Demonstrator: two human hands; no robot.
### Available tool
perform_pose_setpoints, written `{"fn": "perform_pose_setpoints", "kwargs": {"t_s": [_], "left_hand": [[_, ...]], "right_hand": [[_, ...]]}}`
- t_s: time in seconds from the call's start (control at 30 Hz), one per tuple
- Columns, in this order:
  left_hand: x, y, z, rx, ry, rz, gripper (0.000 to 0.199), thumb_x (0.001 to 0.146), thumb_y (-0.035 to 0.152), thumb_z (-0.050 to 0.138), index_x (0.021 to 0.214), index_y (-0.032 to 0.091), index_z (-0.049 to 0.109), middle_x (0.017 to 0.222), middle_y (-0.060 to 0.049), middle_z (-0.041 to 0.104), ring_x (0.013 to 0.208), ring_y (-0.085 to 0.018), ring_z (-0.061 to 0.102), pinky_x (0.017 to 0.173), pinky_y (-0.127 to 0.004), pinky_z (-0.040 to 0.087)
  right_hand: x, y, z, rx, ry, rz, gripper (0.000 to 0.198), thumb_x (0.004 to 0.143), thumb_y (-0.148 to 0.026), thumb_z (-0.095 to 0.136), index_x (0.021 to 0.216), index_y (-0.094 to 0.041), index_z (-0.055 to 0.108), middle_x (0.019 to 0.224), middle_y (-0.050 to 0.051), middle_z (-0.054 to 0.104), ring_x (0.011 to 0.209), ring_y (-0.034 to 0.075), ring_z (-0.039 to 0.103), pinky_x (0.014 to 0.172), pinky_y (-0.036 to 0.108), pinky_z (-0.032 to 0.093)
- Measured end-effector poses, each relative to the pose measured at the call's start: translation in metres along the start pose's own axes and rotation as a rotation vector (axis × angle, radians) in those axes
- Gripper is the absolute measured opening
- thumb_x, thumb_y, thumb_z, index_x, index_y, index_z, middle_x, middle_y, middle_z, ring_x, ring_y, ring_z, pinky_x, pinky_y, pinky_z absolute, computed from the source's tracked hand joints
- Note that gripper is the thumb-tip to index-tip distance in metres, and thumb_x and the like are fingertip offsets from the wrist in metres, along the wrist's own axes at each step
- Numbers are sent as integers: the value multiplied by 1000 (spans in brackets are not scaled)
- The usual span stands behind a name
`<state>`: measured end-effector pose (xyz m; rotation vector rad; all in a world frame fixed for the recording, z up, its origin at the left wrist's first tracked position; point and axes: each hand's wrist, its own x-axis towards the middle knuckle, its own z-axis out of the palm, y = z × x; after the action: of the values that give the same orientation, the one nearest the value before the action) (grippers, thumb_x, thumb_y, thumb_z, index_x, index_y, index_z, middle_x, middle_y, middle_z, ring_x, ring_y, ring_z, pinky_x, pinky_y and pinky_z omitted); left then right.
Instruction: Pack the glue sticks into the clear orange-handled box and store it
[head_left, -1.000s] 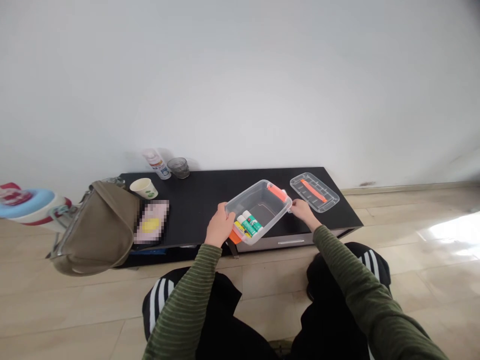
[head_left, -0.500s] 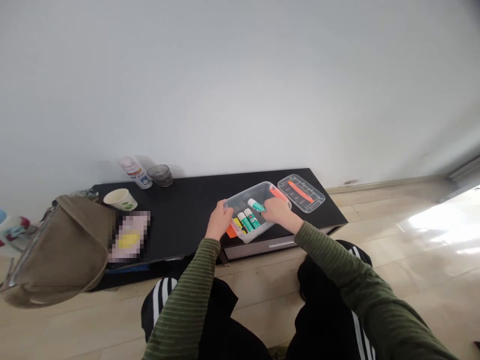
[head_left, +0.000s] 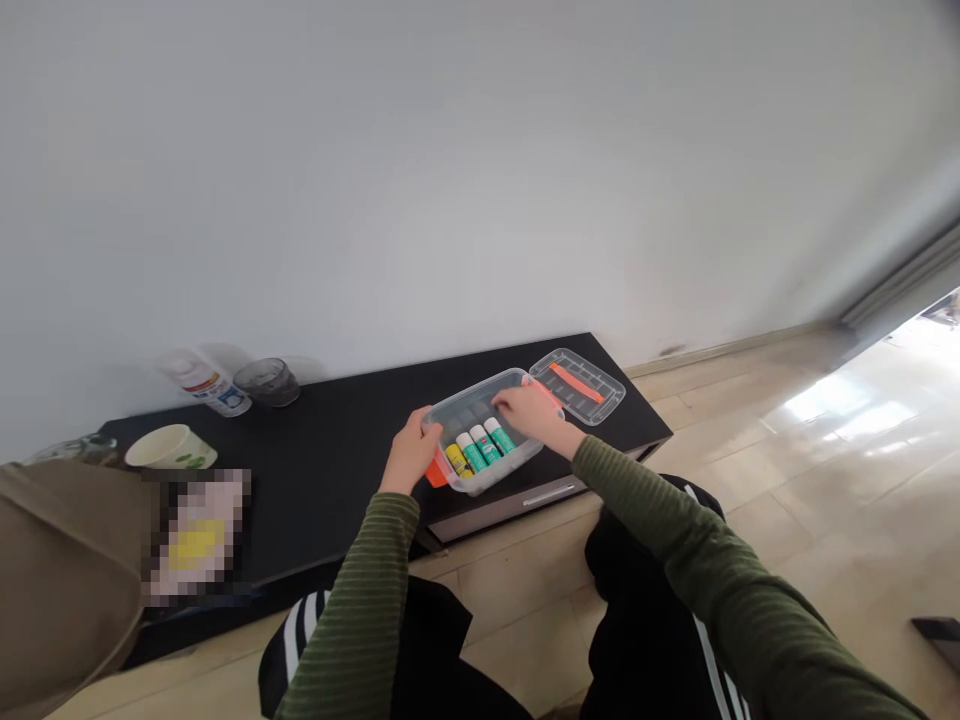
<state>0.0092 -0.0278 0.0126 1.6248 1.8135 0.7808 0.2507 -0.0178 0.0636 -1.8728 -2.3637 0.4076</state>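
Here, left hand (head_left: 409, 455) clamping box (head_left: 474, 396), right hand (head_left: 534, 412), hold unclear, 3 green tubes (head_left: 489, 448), labels (head_left: 502, 438) illegible

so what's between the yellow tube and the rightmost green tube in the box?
Two more green tubes, white-capped, lie between the yellow tube and the rightmost green tube; the head view shows it.

At lower left, the brown bag (head_left: 67, 580) is cut off, the pink-and-yellow thing (head_left: 196, 542) beside it pixelated. In the centre, lettering on the tubes (head_left: 484, 446) is too small to read, the left hand (head_left: 409, 455) hides one corner of the clear box (head_left: 501, 474), and whether the right hand (head_left: 529, 411) pinches anything cannot be told. At lower right, the edge crops a dark object (head_left: 939, 632)
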Motion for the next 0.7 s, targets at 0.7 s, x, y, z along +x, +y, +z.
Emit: {"fn": "perform_pose_setpoints", "kwargs": {"t_s": [0.7], "left_hand": [[12,-14,10,-182,231,-69,43,94,53,37,89,21,65,84,-2,66,79,-18,57,71,-28,43]], "right_hand": [[-25,204,49,-48,212,-138,18,83,-8,55,92,-19,66,110,12,64,112,27,54,96,40,44]]}}
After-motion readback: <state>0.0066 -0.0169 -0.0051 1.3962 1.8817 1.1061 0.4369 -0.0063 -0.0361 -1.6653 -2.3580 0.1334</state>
